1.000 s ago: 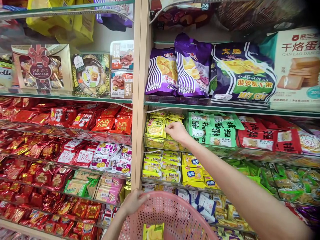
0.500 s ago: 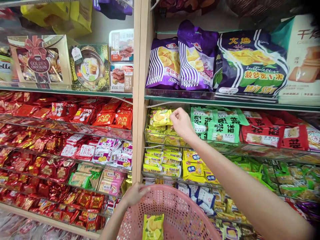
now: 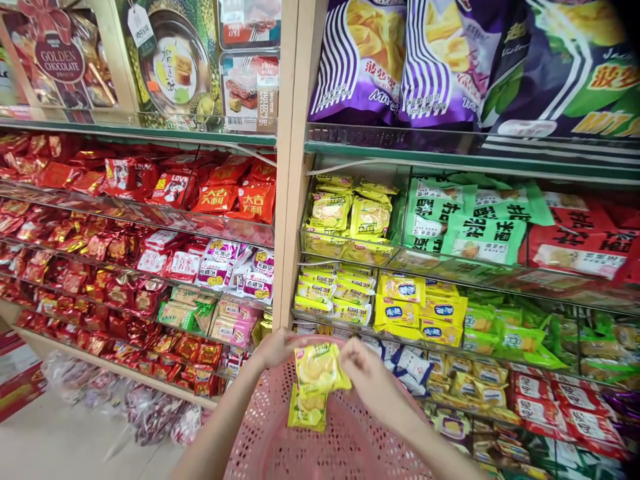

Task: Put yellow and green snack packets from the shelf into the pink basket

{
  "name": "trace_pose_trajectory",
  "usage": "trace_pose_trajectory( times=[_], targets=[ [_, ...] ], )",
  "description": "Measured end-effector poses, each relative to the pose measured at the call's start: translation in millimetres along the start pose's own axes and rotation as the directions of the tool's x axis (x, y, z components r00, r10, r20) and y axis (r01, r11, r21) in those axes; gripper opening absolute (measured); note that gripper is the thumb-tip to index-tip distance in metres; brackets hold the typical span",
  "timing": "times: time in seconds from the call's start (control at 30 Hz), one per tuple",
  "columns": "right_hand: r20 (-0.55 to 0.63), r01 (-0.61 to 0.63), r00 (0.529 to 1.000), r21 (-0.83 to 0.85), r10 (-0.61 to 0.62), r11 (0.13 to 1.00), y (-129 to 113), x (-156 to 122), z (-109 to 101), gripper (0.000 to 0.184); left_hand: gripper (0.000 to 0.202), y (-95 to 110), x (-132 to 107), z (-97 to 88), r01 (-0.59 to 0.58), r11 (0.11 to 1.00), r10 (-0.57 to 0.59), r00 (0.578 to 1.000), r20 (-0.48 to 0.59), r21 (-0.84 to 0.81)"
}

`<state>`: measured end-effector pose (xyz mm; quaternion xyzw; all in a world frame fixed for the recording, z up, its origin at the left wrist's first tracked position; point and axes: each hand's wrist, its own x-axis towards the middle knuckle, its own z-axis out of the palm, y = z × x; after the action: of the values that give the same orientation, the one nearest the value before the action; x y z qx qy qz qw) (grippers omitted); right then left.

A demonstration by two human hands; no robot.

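My right hand (image 3: 367,377) is closed on the right edge of a yellow snack packet (image 3: 320,368), held over a pink plastic basket (image 3: 395,427). Below it, partly covered, another yellow snack packet (image 3: 306,417) lies in the basket. At the basket's far left rim is my left hand (image 3: 277,348), fingers closed over the edge. Similar yellow packets (image 3: 370,217) fill a shelf bin ahead, just right of the wooden upright.
The wooden upright (image 3: 291,200) divides two shelf units. Red snack packets (image 3: 215,198) fill the left bins; green packets (image 3: 465,217) sit right of the yellow ones. Purple chip bags (image 3: 357,60) stand above a glass shelf edge (image 3: 450,153). Plastic bags (image 3: 155,410) lie on the floor at left.
My right hand has come down from the yellow packet bin to above the basket, bringing a packet with it. My left hand stays at the rim. The view has tilted down.
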<state>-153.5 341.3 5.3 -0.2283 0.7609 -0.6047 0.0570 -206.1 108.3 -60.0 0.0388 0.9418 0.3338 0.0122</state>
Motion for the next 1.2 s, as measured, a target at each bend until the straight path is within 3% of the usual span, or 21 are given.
trace_pose_trajectory(
  times=[0.17,0.33,0.63,1.2],
  targets=[
    [0.014,-0.294,0.955,0.125,0.295,0.948,92.0,-1.8,34.5,0.020,0.056,1.0,-0.4,-0.8,-0.063,0.997,0.064,0.998,-0.017,0.043],
    [-0.010,-0.414,0.906,0.174,0.422,0.893,134.0,-2.5,51.0,0.020,0.056,-1.3,0.4,0.0,-0.068,0.995,0.070,0.997,-0.022,0.070],
    [-0.009,-0.424,0.901,0.199,0.434,0.884,152.5,-6.9,56.7,0.015,0.054,-0.9,1.3,0.0,-0.048,0.995,0.049,0.999,-0.010,0.087],
    [-0.126,-0.498,0.856,0.061,0.501,0.865,160.3,-2.3,59.7,0.030,0.052,1.1,-0.5,-1.1,-0.032,0.994,0.035,0.999,-0.029,0.104]
  ],
)
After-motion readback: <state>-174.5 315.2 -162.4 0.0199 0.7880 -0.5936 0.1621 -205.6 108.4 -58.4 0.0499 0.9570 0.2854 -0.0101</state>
